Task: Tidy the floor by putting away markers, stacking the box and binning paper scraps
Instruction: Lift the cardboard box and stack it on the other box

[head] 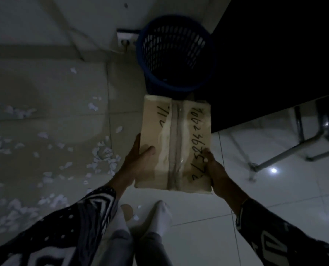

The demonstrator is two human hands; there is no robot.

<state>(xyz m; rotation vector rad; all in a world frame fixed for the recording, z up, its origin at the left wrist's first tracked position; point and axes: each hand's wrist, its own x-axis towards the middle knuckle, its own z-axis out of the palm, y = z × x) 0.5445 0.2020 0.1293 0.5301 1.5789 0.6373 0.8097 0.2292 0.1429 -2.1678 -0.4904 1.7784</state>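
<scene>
A tan cardboard box (176, 131), taped down its middle and marked with black handwriting, is held up in front of me over the floor. My left hand (138, 162) grips its left edge with the thumb on top. My right hand (215, 167) grips its right edge. Just beyond the box stands a dark blue mesh bin (174, 52). White paper scraps (102, 156) lie scattered over the floor on the left. No markers are visible.
A black desk (275, 54) fills the upper right, with metal chair legs (286, 150) below it. A wall socket (125, 38) with a cable sits left of the bin. My socked feet (159, 215) stand on the white tiles.
</scene>
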